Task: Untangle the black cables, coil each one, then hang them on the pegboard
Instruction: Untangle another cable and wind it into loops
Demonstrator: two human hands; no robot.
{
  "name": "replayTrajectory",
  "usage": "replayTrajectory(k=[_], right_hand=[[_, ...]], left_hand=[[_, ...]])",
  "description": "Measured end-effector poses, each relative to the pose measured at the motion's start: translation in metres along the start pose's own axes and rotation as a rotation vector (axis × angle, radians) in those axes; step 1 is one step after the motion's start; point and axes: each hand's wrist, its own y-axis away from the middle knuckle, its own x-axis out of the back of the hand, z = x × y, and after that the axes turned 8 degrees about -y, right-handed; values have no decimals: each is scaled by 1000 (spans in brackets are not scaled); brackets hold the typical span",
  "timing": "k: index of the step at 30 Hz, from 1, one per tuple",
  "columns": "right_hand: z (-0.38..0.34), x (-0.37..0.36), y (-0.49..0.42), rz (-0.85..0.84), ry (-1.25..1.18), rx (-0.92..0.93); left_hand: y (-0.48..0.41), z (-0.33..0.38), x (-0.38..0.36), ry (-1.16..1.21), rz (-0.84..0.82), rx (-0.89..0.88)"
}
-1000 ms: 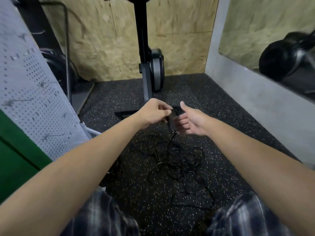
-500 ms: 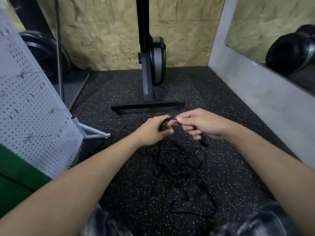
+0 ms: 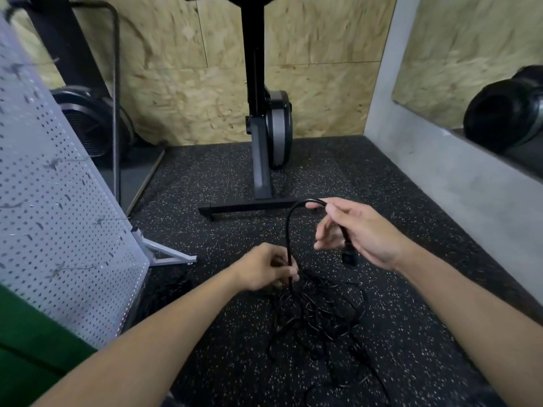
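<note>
Cables [image 3: 318,314], black and knotted, lie in a loose heap on the speckled rubber floor [image 3: 411,304], between the person's 2 forearms. 1 strand [image 3: 288,230] rises out of the heap, arches over and drops to a plug [image 3: 349,257] that hangs clear of the floor.

The left hand [image 3: 264,267], at 11 o'clock from the heap, has its fingers curled round the rising part of that strand. The right hand [image 3: 364,230], at 1 o'clock from the heap, pinches the top of the arch between thumb and forefinger, with its other fingers loosely spread below. The 2 hands are apart, joined only by the strand.

A white pegboard [image 3: 58,218] with small hooks stands tilted on its frame at 9 o'clock. The black stand of an exercise machine [image 3: 258,160] is at 12 o'clock, beyond the hands, in front of a chipboard wall [image 3: 182,83]. A green surface [image 3: 26,348] fills the corner at 8 o'clock.
</note>
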Motion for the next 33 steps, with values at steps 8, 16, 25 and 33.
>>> replayTrajectory(k=[8, 16, 25, 33], right_hand=[[30, 26, -24, 414, 412, 121], [33, 14, -26, 102, 420, 226], [46, 10, -19, 52, 601, 12], [40, -7, -18, 104, 563, 50]], left_hand=[[8, 49, 24, 314, 513, -107], [1, 71, 34, 532, 568, -155], [-4, 70, 17, 454, 450, -2], [-4, 66, 17, 220, 575, -120]])
